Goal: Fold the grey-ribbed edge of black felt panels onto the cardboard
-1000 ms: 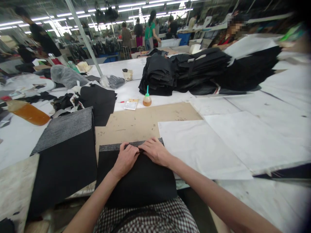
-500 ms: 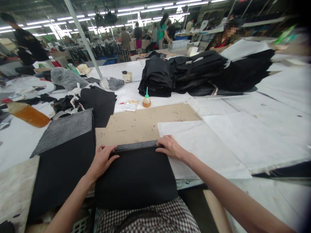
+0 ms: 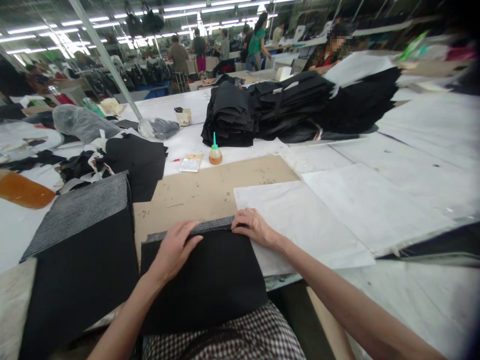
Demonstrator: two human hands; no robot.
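In front of me a black fabric panel (image 3: 204,280) hangs over the table's near edge onto my lap. A grey ribbed strip (image 3: 215,223) runs along its far edge. My left hand (image 3: 177,249) lies over that edge left of its middle, thumb on the black side and fingers curled over the strip. At the right end, my right hand (image 3: 255,227) pinches the same edge between thumb and fingers; its fingertips are partly hidden. To the left lies a stack of black panels (image 3: 82,280) with a grey ribbed band (image 3: 84,210) on top.
Beyond my hands are a tan board (image 3: 195,192) and white sheets (image 3: 285,220). A small glue bottle (image 3: 215,156) with a green nozzle stands farther off. Large black bundles (image 3: 292,105) lie behind it. At left is a bottle of amber liquid (image 3: 24,190). Co-workers are in the background.
My left hand has moved right along the panel's far edge, leaving its left corner uncovered. My right hand stays at the right end. The view has turned slightly right.
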